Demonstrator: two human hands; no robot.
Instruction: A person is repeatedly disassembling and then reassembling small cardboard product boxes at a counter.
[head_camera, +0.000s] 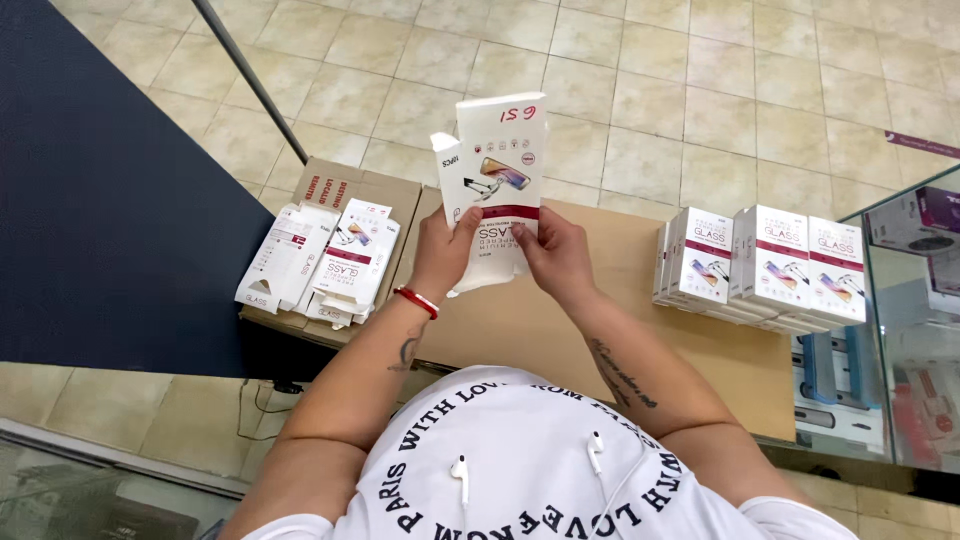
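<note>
Both hands, left hand (442, 250) and right hand (556, 250), grip one white box (500, 160) (upright).

I see a white box (497, 180) with a maroon band, a tan tabletop (620, 330), a red bracelet (416, 301), beige floor tiles (700, 90).

White carton sleeve (497, 180): glossy printed card; worktop (560, 330): matt brown cardboard; floor (700, 90): smooth beige tile; glass case (915, 330) lower right.

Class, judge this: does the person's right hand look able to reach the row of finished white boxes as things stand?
Probably yes: the white boxes stand on the right hand's side with bare cardboard between, but it holds the flat carton.
</note>
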